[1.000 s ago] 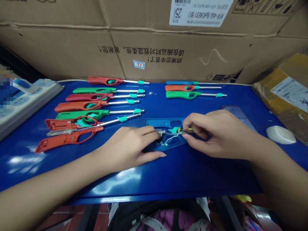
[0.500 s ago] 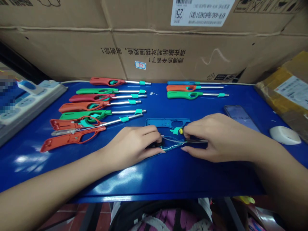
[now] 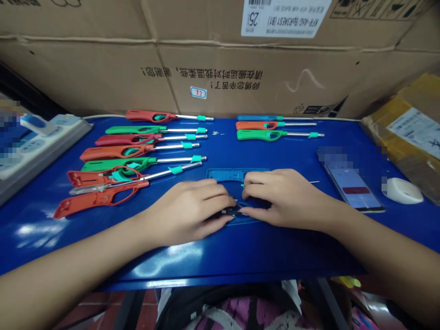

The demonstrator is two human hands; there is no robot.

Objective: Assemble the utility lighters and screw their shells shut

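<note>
A blue half-shell of a stick lighter (image 3: pixel 227 174) lies on the blue table top (image 3: pixel 240 247) in front of me. Both hands press down on it side by side. My left hand (image 3: pixel 192 206) has its fingers curled over a small dark part at the shell's near edge. My right hand (image 3: pixel 282 195) covers the shell's right side, fingers closed over the inner parts; a thin metal tube sticks out to its right. Most of the wires and the teal piece are hidden under the fingers.
Several finished red, orange and green lighters (image 3: pixel 137 149) lie in rows at the left, with an open red shell (image 3: pixel 99 199) nearest. Three more lighters (image 3: pixel 271 126) lie at the back. A phone (image 3: pixel 354 188), a white mouse (image 3: pixel 402 191), a power strip (image 3: pixel 37 142) and cardboard boxes (image 3: pixel 220 59) surround the table.
My right hand has slid left and down until it meets the left hand over the blue shell. The wires and teal piece, visible before, are now covered. The phone's screen now shows.
</note>
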